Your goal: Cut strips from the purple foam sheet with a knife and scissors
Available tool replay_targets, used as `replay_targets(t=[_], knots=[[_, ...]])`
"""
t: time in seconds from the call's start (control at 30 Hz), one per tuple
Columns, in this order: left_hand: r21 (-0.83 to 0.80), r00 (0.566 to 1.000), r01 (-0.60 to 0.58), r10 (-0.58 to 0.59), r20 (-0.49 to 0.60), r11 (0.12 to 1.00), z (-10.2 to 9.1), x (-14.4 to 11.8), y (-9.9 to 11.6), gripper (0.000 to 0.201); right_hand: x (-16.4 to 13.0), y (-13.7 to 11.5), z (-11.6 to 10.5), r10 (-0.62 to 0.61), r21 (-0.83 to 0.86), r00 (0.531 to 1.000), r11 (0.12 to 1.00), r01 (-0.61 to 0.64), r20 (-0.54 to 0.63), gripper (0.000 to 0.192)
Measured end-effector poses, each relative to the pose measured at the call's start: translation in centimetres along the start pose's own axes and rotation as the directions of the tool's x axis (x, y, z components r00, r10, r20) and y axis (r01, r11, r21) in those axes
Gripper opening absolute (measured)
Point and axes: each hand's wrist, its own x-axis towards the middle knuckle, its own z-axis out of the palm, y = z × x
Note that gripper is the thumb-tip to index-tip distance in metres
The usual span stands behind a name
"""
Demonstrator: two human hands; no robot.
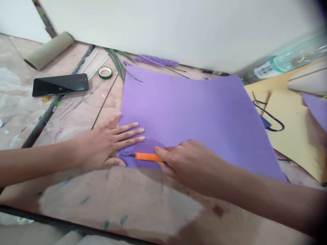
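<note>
- Work surface: worn wooden table [143, 200], bare plywood look, smeared with pale paint patches and small blue-green flecks near the front edge.
- White wall [166, 27] runs along the far side of the table; a darker strip shows in the gap at top left.
- Purple sheet [194, 112] lies flat across the table middle, its near-left corner right at the hands, far edge close to the wall.
- Left hand [107, 144] flat, palm down, fingers stretched out and slightly spread; fingertips press on the sheet's left edge, heel of the hand on the wood. Grips nothing.
- Right hand [189, 161] curled closed around an orange-handled craft knife [148, 157]; the handle sticks out leftward, thin dark tip touching the sheet near its lower-left corner, just beside the left thumb.
- Black phone [60, 85] lies face up at far left, well apart from the sheet.
- Cardboard tube [48, 51] lies near the wall, top left.
- Roll of green tape [105, 72] sits between phone and sheet, with thin wires [81, 98] and clear sticks beside it.
- Green stems and a sprig of purple flowers [155, 61] lie along the wall, just past the sheet's far edge.
- Right side: yellow paper sheets [293, 136] partly overlapped, a black cord [270, 117] looped on them, another purple piece at the frame edge.
- Clear plastic bottle [286, 63] lies blurred at upper right.
</note>
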Motion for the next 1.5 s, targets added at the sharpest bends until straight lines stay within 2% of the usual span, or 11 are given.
replay_targets(t=[0.27,0.5,0.77,0.83,1.0,1.13,1.2,1.37,1.5], knots=[[-0.007,1.0,0.006,-0.006,0.025,1.0,-0.1,0.0,0.0,0.07,-0.1,-0.1,-0.6,-0.024,-0.046,1.0,0.999,0.023,-0.004,0.006],[0.001,1.0,0.012,-0.012,0.012,1.0,-0.1,-0.1,0.2,0.07,0.0,0.1,-1.3,-0.061,-0.101,0.998,0.993,0.063,0.026,0.008],[0.001,0.999,0.012,-0.012,0.035,1.0,-0.4,0.0,0.2,0.069,-0.6,0.8,-1.2,-0.077,-0.113,0.997,0.991,0.074,-0.02,0.008],[-0.002,0.998,0.017,-0.017,0.053,1.0,-0.4,0.0,0.2,0.07,-0.5,0.9,-1.1,-0.046,-0.093,0.999,0.995,0.046,0.01,0.013],[-0.038,0.998,0.021,-0.019,0.052,0.999,-0.4,-0.2,-0.2,0.072,-0.1,1.6,-2.5,0.073,0.02,0.981,0.997,-0.078,0.182,0.021],[-0.051,1.0,0.021,-0.021,0.009,0.998,-0.1,-0.4,-0.6,0.083,-0.3,2.5,-3.9,0.146,0.125,0.97,0.977,-0.172,0.195,0.027],[-0.059,1.0,0.024,-0.025,-0.013,0.998,0.3,-0.4,-0.7,0.088,-0.2,2.5,-3.9,0.123,0.167,0.977,0.974,-0.152,0.174,0.03],[-0.046,0.998,-0.04,0.037,-0.058,0.998,1.1,-0.1,-0.6,0.073,0.6,1.5,-2.4,0.018,0.24,0.991,0.969,-0.05,0.136,0.032],[-0.016,0.997,-0.044,0.043,-0.07,0.999,1.3,-0.1,-0.5,0.073,1.3,1.0,-1.4,-0.008,0.291,0.993,0.956,-0.026,0.116,0.026]])
